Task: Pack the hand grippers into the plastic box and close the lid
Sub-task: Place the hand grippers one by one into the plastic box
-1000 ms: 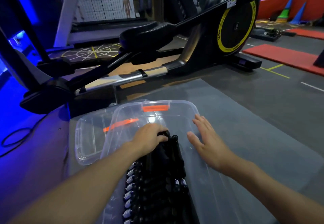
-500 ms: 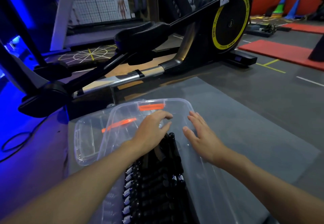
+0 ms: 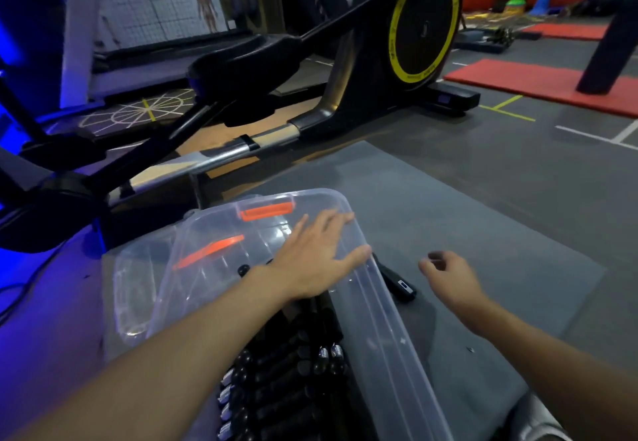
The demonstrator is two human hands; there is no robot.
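While most hand grippers (image 3: 293,364) fill the plastic box (image 3: 386,302), one gripper (image 3: 397,283) lies outside at centre right; your left hand (image 3: 317,257) rests flat and wide (empty), right hand (image 3: 448,275) loosely open; lid (image 3: 138,288) still off.

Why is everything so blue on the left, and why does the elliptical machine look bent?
Head view: blue light floods the floor at left, while the right side stays neutral grey. The wide-angle lens bows the elliptical trainer and stretches both forearms. The clear plastic box shows pale glare streaks near its far end. The right hand is slightly motion-blurred; the left hand is sharper.
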